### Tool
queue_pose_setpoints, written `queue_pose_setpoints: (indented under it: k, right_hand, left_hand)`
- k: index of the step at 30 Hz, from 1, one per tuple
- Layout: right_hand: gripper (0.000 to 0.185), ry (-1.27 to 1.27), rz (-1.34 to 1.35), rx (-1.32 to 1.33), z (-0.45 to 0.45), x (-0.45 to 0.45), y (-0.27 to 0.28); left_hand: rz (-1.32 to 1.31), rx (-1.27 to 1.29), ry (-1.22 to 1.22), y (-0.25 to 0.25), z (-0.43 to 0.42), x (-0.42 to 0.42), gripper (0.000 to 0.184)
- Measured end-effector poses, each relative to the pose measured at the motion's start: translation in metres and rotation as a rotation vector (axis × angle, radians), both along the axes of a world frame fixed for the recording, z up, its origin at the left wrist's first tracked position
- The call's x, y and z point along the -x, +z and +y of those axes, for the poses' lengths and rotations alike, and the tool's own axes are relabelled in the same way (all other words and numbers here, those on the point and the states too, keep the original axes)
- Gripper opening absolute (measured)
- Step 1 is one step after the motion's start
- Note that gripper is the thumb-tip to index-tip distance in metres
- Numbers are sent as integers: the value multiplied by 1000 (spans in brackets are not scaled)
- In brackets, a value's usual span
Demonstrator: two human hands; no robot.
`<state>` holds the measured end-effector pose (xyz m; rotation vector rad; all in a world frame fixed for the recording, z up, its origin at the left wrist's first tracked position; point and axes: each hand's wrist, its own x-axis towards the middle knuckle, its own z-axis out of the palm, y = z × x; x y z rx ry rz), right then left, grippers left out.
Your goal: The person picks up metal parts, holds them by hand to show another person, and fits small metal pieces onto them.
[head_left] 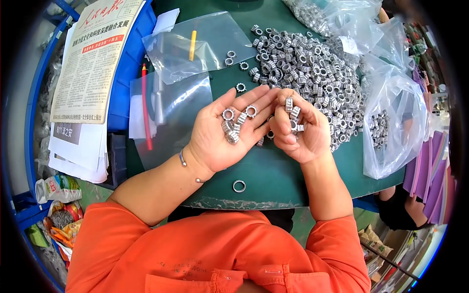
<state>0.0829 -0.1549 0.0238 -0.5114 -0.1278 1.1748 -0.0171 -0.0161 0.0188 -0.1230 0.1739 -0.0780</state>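
Observation:
Palm up and nearly flat, my left hand (217, 139) carries several small toothed metal rings (234, 126) on the palm and finger bases. My right hand (305, 134) is curled beside its fingertips, with a few more toothed rings (294, 112) held between thumb and fingers. Just behind both hands spreads a big pile of the same rings (312, 68) on the green table (264, 166). A smoother single ring (239, 186) lies near the front edge. Another loose ring (241, 87) sits just beyond my left fingers.
Clear plastic bags (391, 122) with rings in them stand at the right. Flat plastic sheets (171, 97), a red pen (147, 107) and a yellow stick (193, 45) lie left. A newspaper (93, 63) rests over a blue bin (128, 68). Another person's arm (415, 210) shows at the right.

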Motion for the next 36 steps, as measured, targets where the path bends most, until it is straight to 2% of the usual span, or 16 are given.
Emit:
queue_pose_setpoints:
  k: [11,14,15,17,18,19,21,23,25,27,28,31,32,36]
  right_hand:
    - [23,4,-71,-20,0,-2,-3]
    - [27,-182,-54,100,7,9,15]
    - [24,-168,-270,74,5,5,5]
    - [15,-147,-639,239,-4,3,2]
    - [12,-225,-878,446,1,11,7]
    - [19,-378,-1287,464,7,15,1]
    - [23,-458,-1702,448,18,19,1]
    - [23,-338,-1709,521,18,24,1]
    - [20,-322,-1770,508,15,21,1]
    - [15,-281,-1469,482,12,19,4]
    - [12,-183,-1100,494,9,19,4]
    - [19,-43,-565,333,4,11,10]
    - [19,-45,-567,336,3,10,9]
    - [23,18,-366,152,2,7,5]
  left_hand:
    - [3,-10,4,-1,0,0,48]
    - [-17,-29,-3,-3,1,1,48]
    - [-1,-41,-3,-2,0,1,49]
    - [17,-55,6,-2,-1,0,49]
    - [22,-64,-5,-2,-1,0,49]
    - [29,-71,-18,-4,-2,1,49]
    - [-57,-62,-60,-12,2,2,46]
    - [10,-80,-24,-11,3,1,47]
    - [17,-95,-28,-10,3,1,48]
    - [5,-81,18,-7,2,-1,50]
    - [4,-74,29,-7,3,-1,50]
    - [-17,-116,23,-11,5,-1,51]
    - [-123,70,2,-21,6,-1,51]
    - [-108,-80,7,-14,5,-1,47]
